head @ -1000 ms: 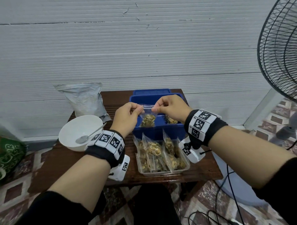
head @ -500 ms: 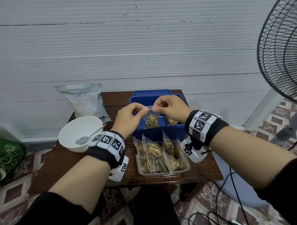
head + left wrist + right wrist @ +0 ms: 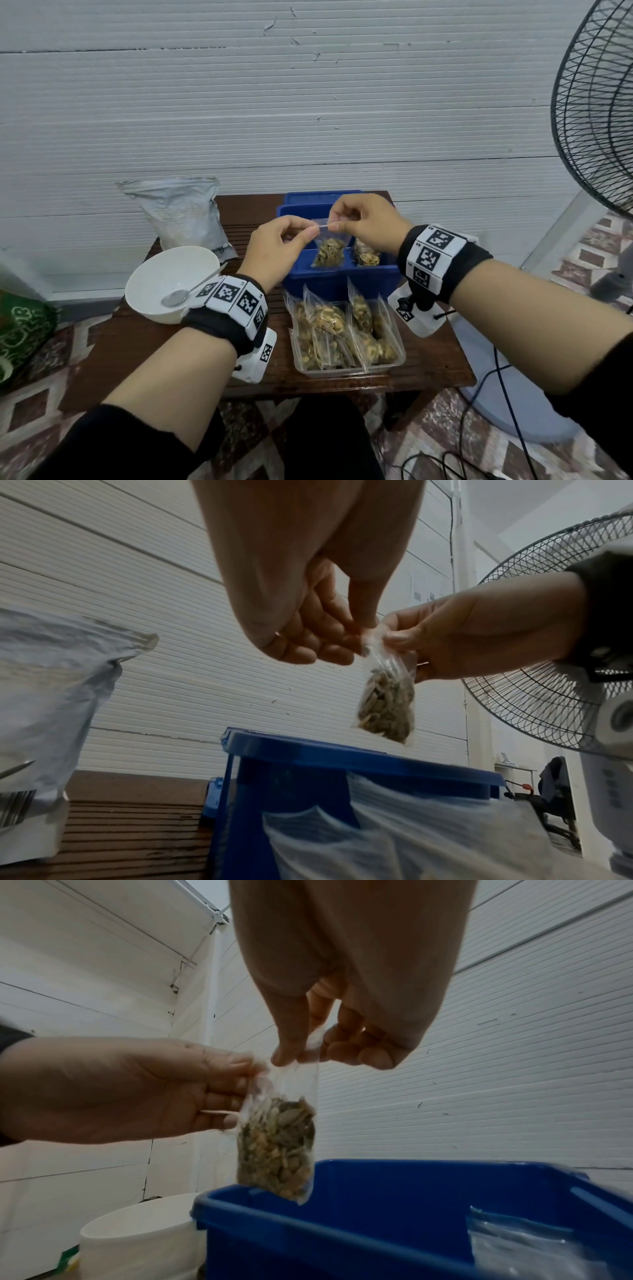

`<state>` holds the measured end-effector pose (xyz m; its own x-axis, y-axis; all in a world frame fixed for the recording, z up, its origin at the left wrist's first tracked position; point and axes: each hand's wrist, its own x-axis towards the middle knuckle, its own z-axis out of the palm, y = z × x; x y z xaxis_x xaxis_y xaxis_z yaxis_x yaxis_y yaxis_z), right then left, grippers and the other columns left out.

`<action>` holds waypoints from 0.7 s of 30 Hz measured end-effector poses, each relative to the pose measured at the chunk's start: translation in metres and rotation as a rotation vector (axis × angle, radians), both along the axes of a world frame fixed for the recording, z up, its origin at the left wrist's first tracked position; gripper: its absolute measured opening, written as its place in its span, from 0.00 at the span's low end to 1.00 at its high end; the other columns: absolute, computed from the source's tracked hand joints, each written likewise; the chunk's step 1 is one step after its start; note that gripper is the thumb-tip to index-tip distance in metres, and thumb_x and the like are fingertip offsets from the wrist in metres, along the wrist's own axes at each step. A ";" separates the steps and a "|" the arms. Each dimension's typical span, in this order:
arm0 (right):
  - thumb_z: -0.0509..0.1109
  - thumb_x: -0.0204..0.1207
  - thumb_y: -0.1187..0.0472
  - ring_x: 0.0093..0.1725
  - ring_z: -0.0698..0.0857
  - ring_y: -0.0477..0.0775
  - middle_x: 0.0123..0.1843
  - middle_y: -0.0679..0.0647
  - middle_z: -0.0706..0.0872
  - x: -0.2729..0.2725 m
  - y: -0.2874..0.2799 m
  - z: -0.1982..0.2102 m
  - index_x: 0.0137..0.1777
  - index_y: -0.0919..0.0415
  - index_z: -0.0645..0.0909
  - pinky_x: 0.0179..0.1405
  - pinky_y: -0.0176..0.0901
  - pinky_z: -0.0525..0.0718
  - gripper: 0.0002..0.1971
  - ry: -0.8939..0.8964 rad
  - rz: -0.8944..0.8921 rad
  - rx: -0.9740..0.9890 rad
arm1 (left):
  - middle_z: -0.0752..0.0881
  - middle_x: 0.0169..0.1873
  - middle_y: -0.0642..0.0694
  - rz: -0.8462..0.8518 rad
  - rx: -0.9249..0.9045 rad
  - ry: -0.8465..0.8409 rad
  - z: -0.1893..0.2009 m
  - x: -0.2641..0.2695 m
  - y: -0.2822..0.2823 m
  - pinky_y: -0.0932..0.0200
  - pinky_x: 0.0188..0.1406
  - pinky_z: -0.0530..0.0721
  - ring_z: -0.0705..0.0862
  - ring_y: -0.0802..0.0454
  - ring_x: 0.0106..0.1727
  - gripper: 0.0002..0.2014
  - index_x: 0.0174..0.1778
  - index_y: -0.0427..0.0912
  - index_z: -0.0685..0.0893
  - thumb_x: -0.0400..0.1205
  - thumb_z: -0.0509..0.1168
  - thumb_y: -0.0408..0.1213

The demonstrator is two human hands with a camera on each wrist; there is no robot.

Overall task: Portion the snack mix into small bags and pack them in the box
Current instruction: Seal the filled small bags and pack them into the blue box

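The left hand [image 3: 279, 248] and right hand [image 3: 363, 221], each pinching the small bag [image 3: 329, 251] top, have lifted it slightly above the blue box [image 3: 339, 284] at the table's back edge; sealing likely precedes packing.

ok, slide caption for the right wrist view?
Both hands pinch a small clear plastic bag of snack mix above the blue plastic box.

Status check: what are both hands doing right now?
Left hand and right hand pinch top of one small bag. Bag hangs above blue box. Nothing in the way.
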<state>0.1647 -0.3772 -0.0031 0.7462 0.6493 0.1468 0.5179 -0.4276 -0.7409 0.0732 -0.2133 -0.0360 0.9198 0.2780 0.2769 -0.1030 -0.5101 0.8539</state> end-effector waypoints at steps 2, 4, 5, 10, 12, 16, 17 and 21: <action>0.72 0.76 0.63 0.40 0.79 0.49 0.38 0.51 0.83 0.009 -0.004 0.009 0.39 0.54 0.80 0.46 0.46 0.79 0.06 0.000 -0.013 -0.021 | 0.89 0.46 0.55 0.040 -0.029 0.007 -0.002 0.001 0.005 0.74 0.51 0.79 0.85 0.64 0.49 0.06 0.52 0.48 0.88 0.83 0.67 0.40; 0.72 0.77 0.63 0.41 0.78 0.50 0.37 0.49 0.81 0.020 -0.009 0.019 0.41 0.55 0.80 0.46 0.44 0.77 0.05 -0.006 -0.021 -0.073 | 0.89 0.50 0.53 0.122 -0.042 0.023 -0.007 0.003 0.011 0.69 0.55 0.80 0.84 0.61 0.53 0.07 0.54 0.47 0.87 0.85 0.65 0.40; 0.72 0.76 0.63 0.41 0.78 0.50 0.36 0.47 0.80 0.026 -0.011 0.023 0.42 0.57 0.79 0.46 0.44 0.76 0.04 -0.022 -0.024 -0.122 | 0.88 0.52 0.51 0.163 -0.039 0.039 -0.009 0.003 0.015 0.68 0.55 0.80 0.84 0.59 0.54 0.08 0.56 0.45 0.86 0.85 0.64 0.39; 0.72 0.76 0.63 0.44 0.80 0.50 0.36 0.44 0.80 0.054 -0.015 0.036 0.44 0.56 0.79 0.38 0.33 0.74 0.04 -0.129 -0.010 -0.444 | 0.83 0.57 0.50 0.241 0.006 0.139 -0.024 0.008 0.028 0.68 0.51 0.74 0.79 0.59 0.55 0.13 0.66 0.41 0.81 0.85 0.63 0.35; 0.73 0.75 0.63 0.46 0.81 0.50 0.38 0.46 0.82 0.064 -0.014 0.035 0.43 0.55 0.80 0.42 0.38 0.75 0.04 -0.157 -0.009 -0.587 | 0.84 0.59 0.49 0.243 0.035 0.172 -0.030 0.011 0.032 0.64 0.53 0.73 0.79 0.57 0.57 0.14 0.67 0.42 0.81 0.85 0.64 0.35; 0.77 0.71 0.61 0.47 0.82 0.48 0.42 0.47 0.85 0.081 -0.011 0.021 0.37 0.50 0.82 0.45 0.41 0.79 0.07 -0.156 -0.020 -0.834 | 0.82 0.66 0.48 0.209 0.097 0.197 -0.041 0.017 0.037 0.56 0.66 0.76 0.78 0.51 0.68 0.16 0.68 0.44 0.81 0.84 0.65 0.36; 0.78 0.70 0.61 0.46 0.82 0.48 0.41 0.47 0.86 0.085 -0.011 0.016 0.36 0.50 0.83 0.42 0.40 0.79 0.08 -0.157 -0.017 -0.880 | 0.82 0.67 0.48 0.198 0.114 0.198 -0.043 0.018 0.037 0.54 0.69 0.75 0.77 0.50 0.70 0.16 0.68 0.45 0.81 0.84 0.65 0.35; 0.77 0.70 0.62 0.43 0.81 0.48 0.39 0.46 0.86 0.092 -0.007 -0.002 0.39 0.52 0.86 0.37 0.39 0.76 0.04 -0.165 0.014 -1.025 | 0.81 0.67 0.47 0.177 0.138 0.182 -0.050 0.020 0.039 0.54 0.73 0.72 0.76 0.50 0.71 0.16 0.68 0.43 0.81 0.83 0.66 0.33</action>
